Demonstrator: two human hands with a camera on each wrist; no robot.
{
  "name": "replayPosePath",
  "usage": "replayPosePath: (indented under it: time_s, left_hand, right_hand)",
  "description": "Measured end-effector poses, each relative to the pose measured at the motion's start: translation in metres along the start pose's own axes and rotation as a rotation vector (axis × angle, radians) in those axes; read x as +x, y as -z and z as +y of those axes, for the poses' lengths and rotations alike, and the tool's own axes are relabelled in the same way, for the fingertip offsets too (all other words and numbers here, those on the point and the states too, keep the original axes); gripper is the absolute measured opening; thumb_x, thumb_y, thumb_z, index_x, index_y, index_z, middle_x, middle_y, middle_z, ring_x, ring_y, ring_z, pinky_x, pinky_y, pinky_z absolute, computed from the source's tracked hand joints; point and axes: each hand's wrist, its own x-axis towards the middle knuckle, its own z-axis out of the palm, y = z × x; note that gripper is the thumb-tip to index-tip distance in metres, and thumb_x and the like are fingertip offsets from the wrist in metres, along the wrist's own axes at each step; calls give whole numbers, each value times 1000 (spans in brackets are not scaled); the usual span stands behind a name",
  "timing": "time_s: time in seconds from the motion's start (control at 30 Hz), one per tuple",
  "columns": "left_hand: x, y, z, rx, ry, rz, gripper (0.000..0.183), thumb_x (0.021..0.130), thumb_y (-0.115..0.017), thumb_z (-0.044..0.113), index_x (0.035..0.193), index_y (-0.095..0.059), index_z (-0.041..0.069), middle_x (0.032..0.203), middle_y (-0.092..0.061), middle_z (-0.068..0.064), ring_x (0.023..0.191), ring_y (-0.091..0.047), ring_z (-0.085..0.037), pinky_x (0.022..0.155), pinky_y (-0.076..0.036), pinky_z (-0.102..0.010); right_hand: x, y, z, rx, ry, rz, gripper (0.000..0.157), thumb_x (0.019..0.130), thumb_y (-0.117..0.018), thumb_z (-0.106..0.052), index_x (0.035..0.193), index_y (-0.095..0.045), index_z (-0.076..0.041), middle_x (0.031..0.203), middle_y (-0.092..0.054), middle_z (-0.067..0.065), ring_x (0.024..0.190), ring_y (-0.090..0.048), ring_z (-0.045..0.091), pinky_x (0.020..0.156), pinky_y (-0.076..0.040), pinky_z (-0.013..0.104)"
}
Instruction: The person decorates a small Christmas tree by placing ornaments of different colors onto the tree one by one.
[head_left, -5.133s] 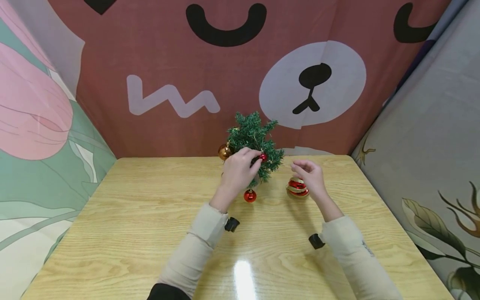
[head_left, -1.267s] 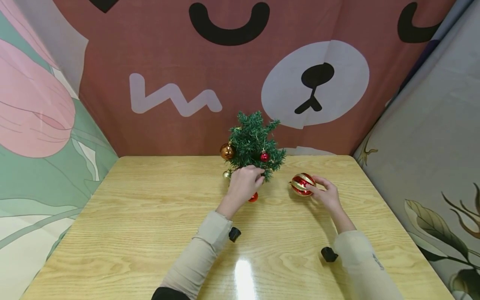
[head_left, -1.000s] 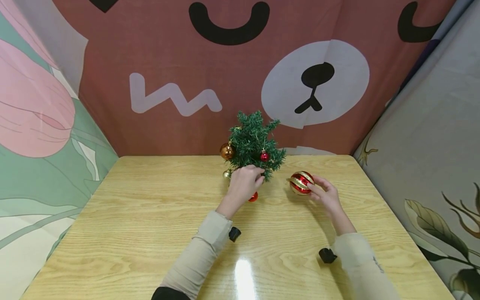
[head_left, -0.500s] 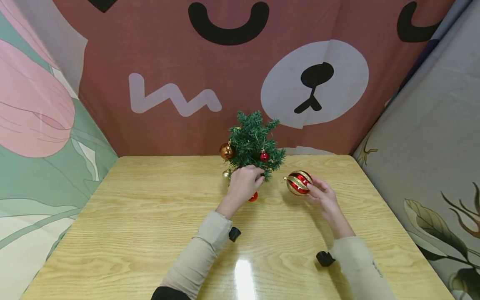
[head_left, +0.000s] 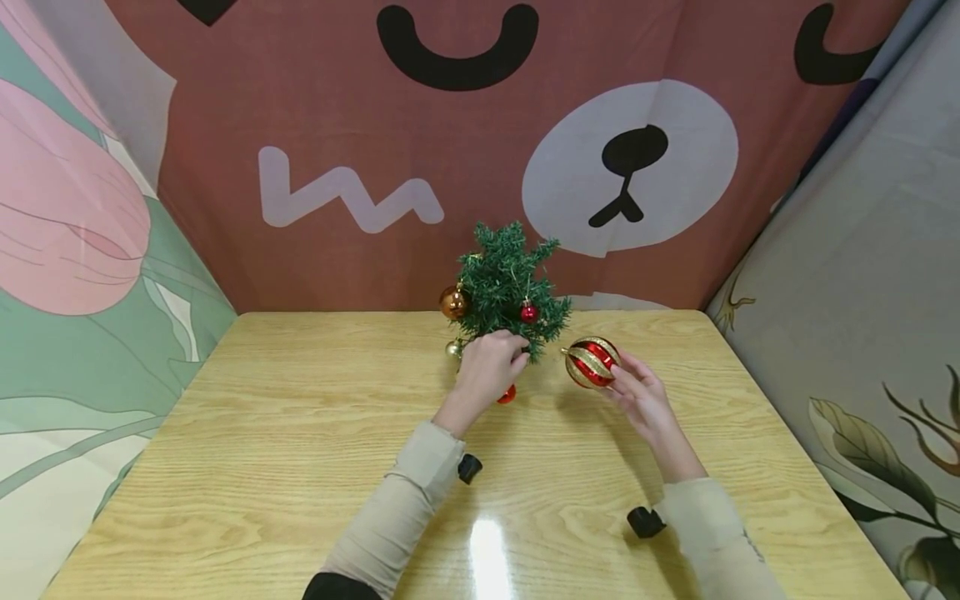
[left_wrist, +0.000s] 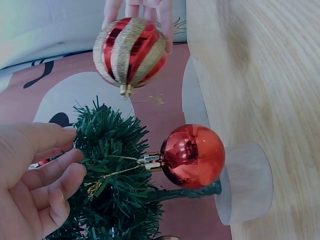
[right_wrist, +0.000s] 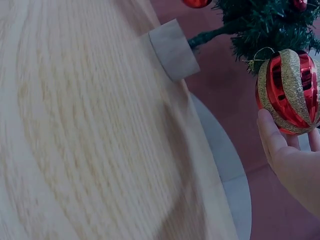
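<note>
My right hand holds a large red bauble with gold glitter stripes above the table, thumb and fingers round its side. Its gold cap and thread point left at the small artificial Christmas tree. In the right wrist view, fingers support the striped bauble from below. My left hand is at the tree's lower front. In the left wrist view its thumb and index finger pinch at a branch's needles, other fingers curled. A shiny red bauble hangs by gold thread beside that hand.
On the tree hang a copper bauble, a small gold bauble and a small dark red bauble. The tree stands on a pale round base near the back edge of the wooden table. A printed curtain hangs behind.
My right hand has taken hold of the striped bauble, lifted it off the table and moved it left towards the tree. My left hand went down from the dark red bauble to the lower branches, then stayed still.
</note>
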Motion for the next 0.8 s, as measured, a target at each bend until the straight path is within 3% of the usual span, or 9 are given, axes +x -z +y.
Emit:
replayPosePath:
  time_s: [0.8]
  left_hand:
    - [0, -1, 1, 3, 0, 5, 13, 82, -65, 16, 91, -72, 10, 78, -65, -2, 51, -54, -9, 39, -36, -17]
  right_hand:
    - [1, -22, -4, 140, 43, -115, 27, 91, -44, 5, 109, -58, -8, 106, -57, 8, 96, -59, 25, 84, -45, 40]
